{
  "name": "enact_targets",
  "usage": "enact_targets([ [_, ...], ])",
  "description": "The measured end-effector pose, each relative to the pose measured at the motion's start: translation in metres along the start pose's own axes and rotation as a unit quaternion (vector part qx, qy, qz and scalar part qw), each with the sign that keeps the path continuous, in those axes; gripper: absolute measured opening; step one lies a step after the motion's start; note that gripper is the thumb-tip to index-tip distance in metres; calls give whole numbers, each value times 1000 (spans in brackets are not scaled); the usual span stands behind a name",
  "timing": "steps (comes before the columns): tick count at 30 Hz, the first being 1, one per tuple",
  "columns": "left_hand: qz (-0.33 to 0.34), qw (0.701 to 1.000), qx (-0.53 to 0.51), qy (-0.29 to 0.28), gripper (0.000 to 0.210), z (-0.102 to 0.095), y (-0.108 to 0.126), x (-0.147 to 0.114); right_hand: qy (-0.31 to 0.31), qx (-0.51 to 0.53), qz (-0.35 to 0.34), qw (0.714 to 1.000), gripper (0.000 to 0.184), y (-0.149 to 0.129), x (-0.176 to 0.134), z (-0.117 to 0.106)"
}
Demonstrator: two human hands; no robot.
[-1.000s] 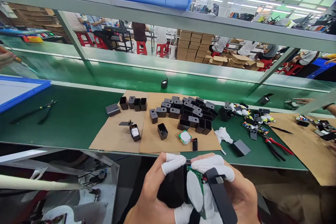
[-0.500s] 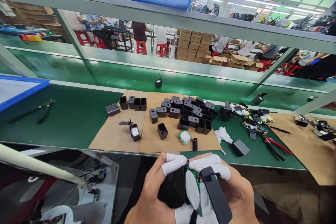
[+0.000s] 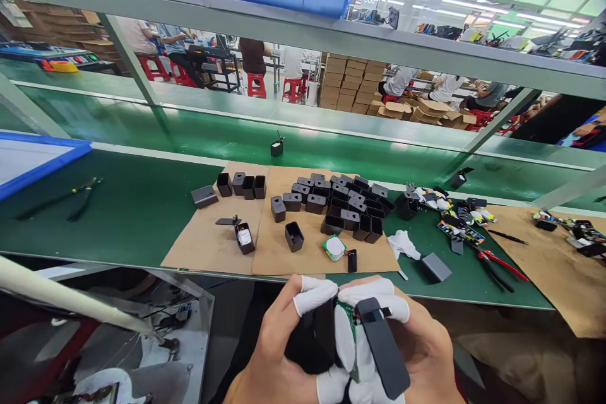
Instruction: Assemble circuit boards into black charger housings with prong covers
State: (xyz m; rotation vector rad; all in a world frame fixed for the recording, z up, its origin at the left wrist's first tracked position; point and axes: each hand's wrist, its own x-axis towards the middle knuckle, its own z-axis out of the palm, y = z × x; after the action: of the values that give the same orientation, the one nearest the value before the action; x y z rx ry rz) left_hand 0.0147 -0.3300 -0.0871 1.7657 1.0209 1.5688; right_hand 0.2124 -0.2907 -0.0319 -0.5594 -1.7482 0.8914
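Note:
My left hand [image 3: 269, 347], with white finger cots, is closed round a black plastic housing [image 3: 310, 341] at the lower middle. My right hand [image 3: 428, 344], in white finger cots too, grips a green circuit board [image 3: 347, 310] and a flat black cover [image 3: 383, 348] beside it. The board stands edge-on against the housing's open side; how far it sits inside is hidden by fingers. Beyond my hands, a board with a round white pad [image 3: 334, 247] lies on cardboard, wired to a small black piece [image 3: 352, 261]. Left of it stands an open housing [image 3: 294, 237].
Several black housings [image 3: 350, 205] cluster on the cardboard [image 3: 279, 259]. A filled housing [image 3: 244, 238] stands left. To the right lie a white cloth [image 3: 403, 245], a grey box [image 3: 435, 267], red-handled pliers [image 3: 502, 268] and loose boards [image 3: 459, 227]. Dark cutters [image 3: 83, 199] lie far left.
The board and black cover in my right hand have shifted slightly left, closer to the housing, and less of the green board shows. My left hand keeps its hold.

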Motion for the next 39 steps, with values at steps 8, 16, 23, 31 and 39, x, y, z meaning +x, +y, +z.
enact_targets([
  [8, 21, 1000, -17, -9, 80, 1, 4, 7, 13, 0, -1, 1000, 45, 0, 1, 2],
  [16, 26, 1000, -5, 6, 76, 1, 7, 10, 7, -34, 4, 999, 43, 4, -5, 1],
  [23, 41, 999, 0, 12, 78, 2, 5, 11, -6, -46, 1, 999, 40, 5, -11, 2],
  [31, 7, 1000, -10, 1, 78, 0, 3, 6, 20, -106, -3, 994, 48, 7, -13, 0],
  [39, 0, 1000, 23, 9, 79, -3, -1, -2, 18, -77, 6, 997, 54, 10, -16, 0],
])
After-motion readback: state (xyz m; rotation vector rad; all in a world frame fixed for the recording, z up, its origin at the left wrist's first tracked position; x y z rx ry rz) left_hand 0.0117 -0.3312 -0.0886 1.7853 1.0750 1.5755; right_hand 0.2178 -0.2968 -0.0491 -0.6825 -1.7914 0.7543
